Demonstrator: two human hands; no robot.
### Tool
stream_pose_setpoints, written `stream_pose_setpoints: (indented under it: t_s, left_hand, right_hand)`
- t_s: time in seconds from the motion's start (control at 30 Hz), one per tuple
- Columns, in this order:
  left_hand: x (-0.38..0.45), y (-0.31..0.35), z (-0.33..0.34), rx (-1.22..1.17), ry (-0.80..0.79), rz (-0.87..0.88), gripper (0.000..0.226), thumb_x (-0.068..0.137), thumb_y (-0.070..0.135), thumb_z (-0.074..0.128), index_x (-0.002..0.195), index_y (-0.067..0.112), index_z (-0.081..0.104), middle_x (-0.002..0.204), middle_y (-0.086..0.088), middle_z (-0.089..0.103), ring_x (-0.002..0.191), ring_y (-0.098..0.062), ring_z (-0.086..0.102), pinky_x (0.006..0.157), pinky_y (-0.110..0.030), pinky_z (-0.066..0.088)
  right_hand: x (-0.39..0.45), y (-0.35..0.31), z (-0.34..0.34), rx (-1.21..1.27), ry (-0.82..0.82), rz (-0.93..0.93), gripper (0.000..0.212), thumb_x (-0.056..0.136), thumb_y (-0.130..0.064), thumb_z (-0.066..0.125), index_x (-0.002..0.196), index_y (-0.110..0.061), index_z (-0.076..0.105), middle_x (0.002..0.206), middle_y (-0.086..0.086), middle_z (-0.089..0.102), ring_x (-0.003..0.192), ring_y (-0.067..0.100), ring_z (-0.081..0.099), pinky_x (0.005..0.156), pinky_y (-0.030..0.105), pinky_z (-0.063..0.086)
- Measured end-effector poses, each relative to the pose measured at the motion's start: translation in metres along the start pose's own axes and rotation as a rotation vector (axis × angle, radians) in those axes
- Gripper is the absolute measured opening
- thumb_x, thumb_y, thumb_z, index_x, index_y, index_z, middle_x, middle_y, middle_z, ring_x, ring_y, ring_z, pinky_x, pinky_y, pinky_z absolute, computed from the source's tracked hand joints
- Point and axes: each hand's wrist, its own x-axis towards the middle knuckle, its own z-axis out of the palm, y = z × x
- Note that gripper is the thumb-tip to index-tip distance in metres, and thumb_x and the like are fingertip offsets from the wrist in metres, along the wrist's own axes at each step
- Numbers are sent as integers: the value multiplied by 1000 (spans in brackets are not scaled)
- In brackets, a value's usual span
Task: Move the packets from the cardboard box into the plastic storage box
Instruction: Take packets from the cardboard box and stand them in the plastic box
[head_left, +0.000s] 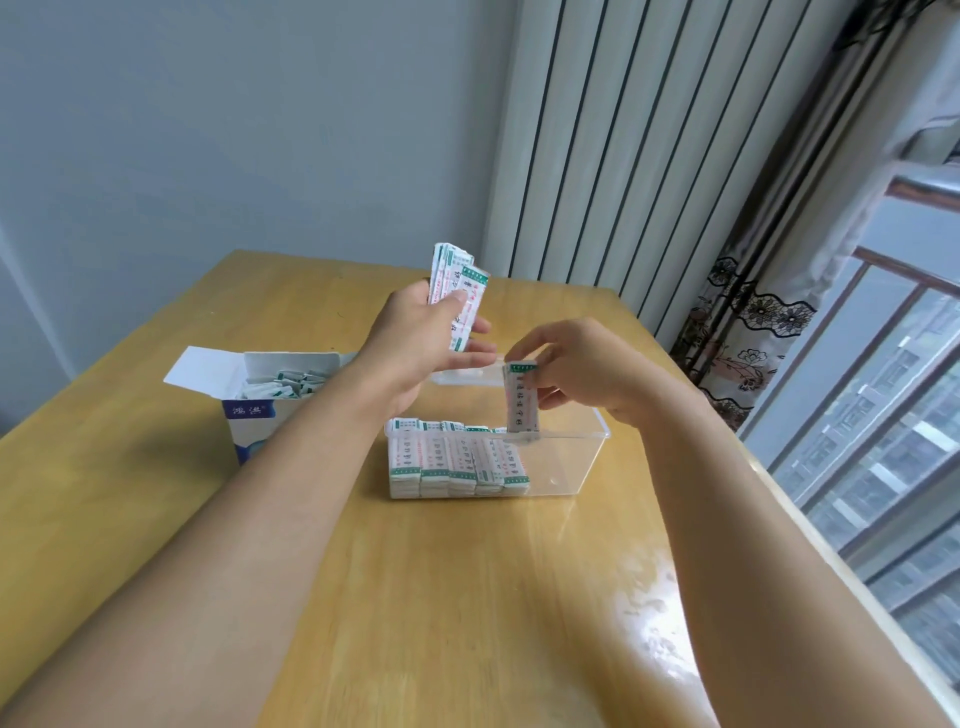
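Observation:
A clear plastic storage box stands mid-table, its left part filled with upright rows of white and green packets. To its left, an open blue and white cardboard box holds several loose packets. My left hand grips a fanned bundle of packets above the storage box's far left corner. My right hand pinches a single packet upright over the box, its lower end at the rim beside the packed rows.
The wooden table runs to an edge on the right, beside a window railing. A striped curtain and a patterned curtain hang behind the table's far right corner. A grey wall is behind.

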Motion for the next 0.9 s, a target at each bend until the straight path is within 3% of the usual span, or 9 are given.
stream_pose_setpoints:
  t_s: [0.2, 0.3, 0.43, 0.6, 0.7, 0.9]
  left_hand:
    - [0, 2, 1, -54, 40, 28, 29, 109, 18, 43, 132, 4, 54, 97, -18, 69, 75, -28, 74, 74, -38, 63]
    - [-1, 4, 0, -55, 40, 33, 30, 109, 18, 42, 133, 5, 54, 98, -18, 69, 77, -28, 74, 74, -37, 63]
    - [-1, 5, 0, -66, 31, 27, 31, 109, 18, 42, 135, 4, 53, 97, -17, 69, 77, -29, 74, 76, -38, 63]
    - [-1, 5, 0, -61, 27, 29, 33, 109, 18, 42, 138, 4, 52, 98, -17, 70, 79, -29, 75, 80, -41, 63]
    - [0, 5, 1, -66, 24, 27, 34, 109, 18, 43, 138, 4, 52, 98, -17, 70, 79, -29, 75, 80, -41, 63]
    - [0, 5, 1, -85, 16, 19, 31, 109, 17, 43, 134, 3, 54, 96, -17, 69, 77, -29, 75, 78, -39, 64]
  right_hand:
    - [13, 1, 13, -145, -121, 117, 35, 97, 3, 55, 89, -27, 72, 90, 6, 77, 76, 19, 78, 82, 45, 63]
    - [14, -2, 17, -220, -166, 140, 36, 97, 3, 54, 87, -28, 70, 99, 7, 75, 83, 20, 76, 81, 40, 64]
    - [15, -4, 23, -301, -192, 173, 40, 96, 2, 53, 86, -32, 69, 101, 7, 74, 96, 25, 74, 91, 47, 60]
    - [13, -8, 26, -371, -229, 199, 32, 97, 2, 57, 105, -24, 71, 97, 5, 71, 97, 28, 75, 92, 44, 60]
    - [15, -13, 30, -473, -281, 202, 31, 99, 0, 57, 117, -22, 71, 106, 6, 71, 98, 29, 75, 92, 41, 60]
    - [26, -17, 40, -567, -366, 281, 26, 102, -17, 56, 125, -17, 67, 110, 0, 68, 80, 23, 78, 93, 43, 60]
